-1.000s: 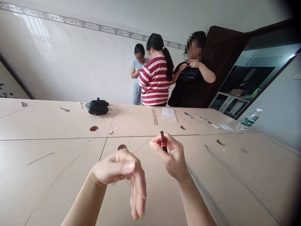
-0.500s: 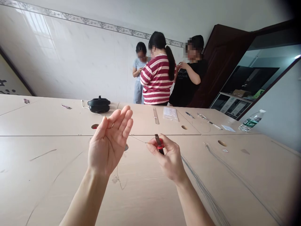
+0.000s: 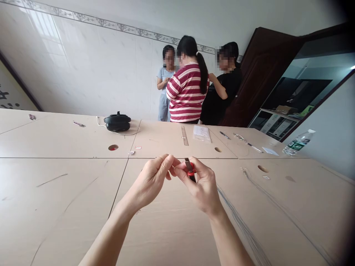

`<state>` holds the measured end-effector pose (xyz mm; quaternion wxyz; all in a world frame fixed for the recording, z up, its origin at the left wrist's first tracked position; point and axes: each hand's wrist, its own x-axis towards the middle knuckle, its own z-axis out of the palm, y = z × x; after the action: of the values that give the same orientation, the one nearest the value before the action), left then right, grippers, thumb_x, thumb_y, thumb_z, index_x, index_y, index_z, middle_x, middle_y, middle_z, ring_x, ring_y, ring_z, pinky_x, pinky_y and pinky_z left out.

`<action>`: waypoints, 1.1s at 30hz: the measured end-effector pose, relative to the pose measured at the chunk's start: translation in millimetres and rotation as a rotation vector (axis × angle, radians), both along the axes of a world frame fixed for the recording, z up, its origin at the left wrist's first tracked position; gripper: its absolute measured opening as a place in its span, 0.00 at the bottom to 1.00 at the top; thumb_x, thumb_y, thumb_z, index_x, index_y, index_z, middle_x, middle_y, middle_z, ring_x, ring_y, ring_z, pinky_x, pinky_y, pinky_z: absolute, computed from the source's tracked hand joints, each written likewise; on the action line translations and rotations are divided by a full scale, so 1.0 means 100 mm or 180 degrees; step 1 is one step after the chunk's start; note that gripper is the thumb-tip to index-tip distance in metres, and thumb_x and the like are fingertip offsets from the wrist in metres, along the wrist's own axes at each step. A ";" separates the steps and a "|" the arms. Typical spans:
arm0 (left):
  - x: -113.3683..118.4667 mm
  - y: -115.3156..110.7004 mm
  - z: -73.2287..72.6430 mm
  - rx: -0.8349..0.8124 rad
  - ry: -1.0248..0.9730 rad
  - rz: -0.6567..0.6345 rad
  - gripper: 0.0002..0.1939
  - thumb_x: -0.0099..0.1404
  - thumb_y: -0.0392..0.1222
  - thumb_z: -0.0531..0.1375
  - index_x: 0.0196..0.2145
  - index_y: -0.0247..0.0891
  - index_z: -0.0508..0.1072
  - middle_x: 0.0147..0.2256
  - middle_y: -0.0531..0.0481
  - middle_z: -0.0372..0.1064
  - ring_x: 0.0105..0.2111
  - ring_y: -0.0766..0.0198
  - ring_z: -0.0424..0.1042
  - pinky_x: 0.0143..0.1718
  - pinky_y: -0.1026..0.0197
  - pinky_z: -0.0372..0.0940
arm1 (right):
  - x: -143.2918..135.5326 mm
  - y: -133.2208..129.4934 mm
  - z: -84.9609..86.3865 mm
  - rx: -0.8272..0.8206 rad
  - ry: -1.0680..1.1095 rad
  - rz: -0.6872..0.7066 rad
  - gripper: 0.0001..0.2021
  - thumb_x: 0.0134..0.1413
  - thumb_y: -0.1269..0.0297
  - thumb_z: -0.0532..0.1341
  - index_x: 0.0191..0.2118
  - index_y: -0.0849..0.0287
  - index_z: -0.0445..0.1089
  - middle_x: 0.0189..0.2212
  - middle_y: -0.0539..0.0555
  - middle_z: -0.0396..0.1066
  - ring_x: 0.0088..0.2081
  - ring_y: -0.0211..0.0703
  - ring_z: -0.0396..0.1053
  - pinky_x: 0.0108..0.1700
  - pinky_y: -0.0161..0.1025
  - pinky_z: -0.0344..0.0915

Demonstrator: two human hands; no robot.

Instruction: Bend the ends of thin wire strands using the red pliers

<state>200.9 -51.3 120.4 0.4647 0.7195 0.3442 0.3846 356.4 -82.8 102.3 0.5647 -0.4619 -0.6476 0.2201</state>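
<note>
My right hand is closed around a pair of pliers with red and black handles, its dark metal end pointing up. The thumb and a finger of that same hand also pinch together at the left. My left hand is closed too, thumb pressed on the fingers, and its fingertips meet those of my right hand above the table. Whatever lies between the fingertips is too small to make out. Right of my right forearm, a bundle of thin grey wires runs along the tabletop.
Another wire bundle lies farther right. Toward the back are a black case-like device with a white cable, a ruler, a plastic packet, a pen and a water bottle. Three people stand behind the table.
My left hand, spread with palm up before, has turned, closed and moved right to my right fingertips. The thin wire that stretched left from my right fingertips no longer shows.
</note>
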 end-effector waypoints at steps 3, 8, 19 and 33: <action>-0.02 0.01 0.00 0.0002 0.0230 0.0051 0.26 0.72 0.59 0.46 0.30 0.38 0.71 0.25 0.53 0.64 0.27 0.65 0.61 0.31 0.61 0.59 | 0.01 0.00 0.00 0.0035 -0.0077 0.0047 0.09 0.60 0.64 0.61 0.28 0.56 0.65 0.24 0.46 0.65 0.29 0.38 0.60 0.35 0.37 0.60; -0.03 0.01 -0.01 -0.0197 0.0281 0.0006 0.27 0.72 0.60 0.46 0.24 0.38 0.64 0.21 0.55 0.59 0.22 0.68 0.53 0.26 0.62 0.53 | 0.01 -0.01 0.00 0.0121 -0.0195 -0.0062 0.10 0.59 0.65 0.61 0.27 0.56 0.64 0.23 0.45 0.60 0.28 0.36 0.57 0.34 0.36 0.58; -0.08 0.07 0.02 -0.0753 0.0147 0.0043 0.08 0.64 0.37 0.49 0.28 0.40 0.63 0.19 0.59 0.60 0.20 0.69 0.49 0.24 0.61 0.46 | 0.00 0.04 -0.05 0.0072 -0.0340 -0.0086 0.09 0.60 0.64 0.62 0.28 0.56 0.65 0.24 0.46 0.59 0.29 0.37 0.57 0.34 0.36 0.58; -0.18 0.10 0.02 -0.0702 0.0104 -0.0195 0.09 0.65 0.39 0.53 0.26 0.39 0.64 0.20 0.59 0.55 0.22 0.69 0.50 0.23 0.63 0.45 | -0.03 0.04 -0.05 0.0059 -0.0408 -0.0012 0.09 0.59 0.66 0.61 0.28 0.56 0.64 0.24 0.45 0.58 0.29 0.37 0.57 0.33 0.35 0.57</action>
<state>183.1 -41.6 122.4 0.5469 0.6803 0.3698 0.3182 353.7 -78.7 97.4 0.5267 -0.4710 -0.6836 0.1829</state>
